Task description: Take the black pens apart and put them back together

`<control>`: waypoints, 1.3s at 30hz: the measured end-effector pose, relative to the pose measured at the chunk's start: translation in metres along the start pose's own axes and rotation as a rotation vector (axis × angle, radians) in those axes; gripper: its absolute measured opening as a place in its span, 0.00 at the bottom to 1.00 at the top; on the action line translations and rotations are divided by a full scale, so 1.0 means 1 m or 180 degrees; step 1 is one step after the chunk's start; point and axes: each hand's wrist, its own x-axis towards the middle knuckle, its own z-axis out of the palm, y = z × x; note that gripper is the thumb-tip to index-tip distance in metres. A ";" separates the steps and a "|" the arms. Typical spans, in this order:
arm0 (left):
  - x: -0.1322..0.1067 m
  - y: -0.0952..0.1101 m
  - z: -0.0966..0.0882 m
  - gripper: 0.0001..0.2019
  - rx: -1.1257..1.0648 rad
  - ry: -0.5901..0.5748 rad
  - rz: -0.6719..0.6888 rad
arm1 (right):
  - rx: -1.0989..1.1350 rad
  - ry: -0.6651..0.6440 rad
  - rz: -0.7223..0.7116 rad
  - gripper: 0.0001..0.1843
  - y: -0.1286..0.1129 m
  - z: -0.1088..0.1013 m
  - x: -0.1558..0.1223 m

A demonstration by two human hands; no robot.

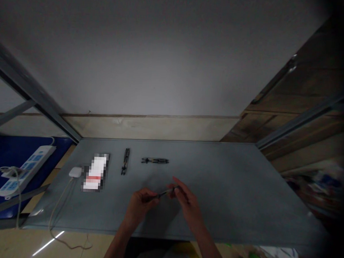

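Grey tabletop point(228, 200): white charger point(75, 172), blurred packet point(95, 173), two tools point(125, 161); hands point(140, 205) point(187, 202) pinch rod point(166, 193).

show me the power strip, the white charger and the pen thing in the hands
Power strip point(24, 172): head view, on its white top face.
White charger point(75, 172): head view, on its top.
Slim dark pen-like object point(165, 192): head view, on its middle, between the hands.

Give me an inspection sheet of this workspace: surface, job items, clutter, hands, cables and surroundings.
Surface: grey tabletop, dimly lit.
Job's things: slim dark item held between the hands; two similar dark items lie beyond.
Clutter: pixelated white-and-red packet; white charger.
Hands: left hand and right hand each pinch one end.
Cables: pale cord runs from the charger to the floor.
Surroundings: white power strip, white wall, wooden cabinet.
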 end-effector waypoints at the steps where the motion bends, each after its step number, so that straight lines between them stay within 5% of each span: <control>1: -0.001 -0.002 0.003 0.11 0.0018 -0.0066 -0.0005 | 0.0256 0.0049 0.0046 0.28 0.001 0.003 0.000; 4: -0.004 -0.009 0.015 0.11 0.0095 -0.0180 -0.0042 | 0.0937 0.0214 0.0225 0.33 0.002 0.013 0.000; 8: -0.009 -0.012 0.029 0.12 0.0167 -0.0187 -0.0020 | 0.1703 0.0057 0.0666 0.21 0.001 0.021 0.005; 14: -0.010 -0.017 0.031 0.14 0.0130 -0.0205 -0.0005 | 0.2553 -0.0284 0.0934 0.20 0.004 0.026 0.010; 20: -0.009 -0.014 0.031 0.18 -0.0011 -0.0171 -0.0126 | 0.2923 -0.0309 0.1048 0.18 0.004 0.026 0.013; 26: -0.008 -0.007 0.030 0.28 -0.1301 0.0017 -0.0847 | 0.3042 -0.0211 0.0836 0.13 0.005 0.018 0.024; 31: -0.001 -0.009 0.022 0.26 -0.1956 -0.0279 -0.1031 | 0.3207 -0.0223 0.0727 0.11 0.007 0.015 0.028; 39: 0.001 -0.002 0.016 0.30 -0.1942 -0.0750 -0.1027 | 0.2995 -0.0143 0.0702 0.14 0.008 0.011 0.031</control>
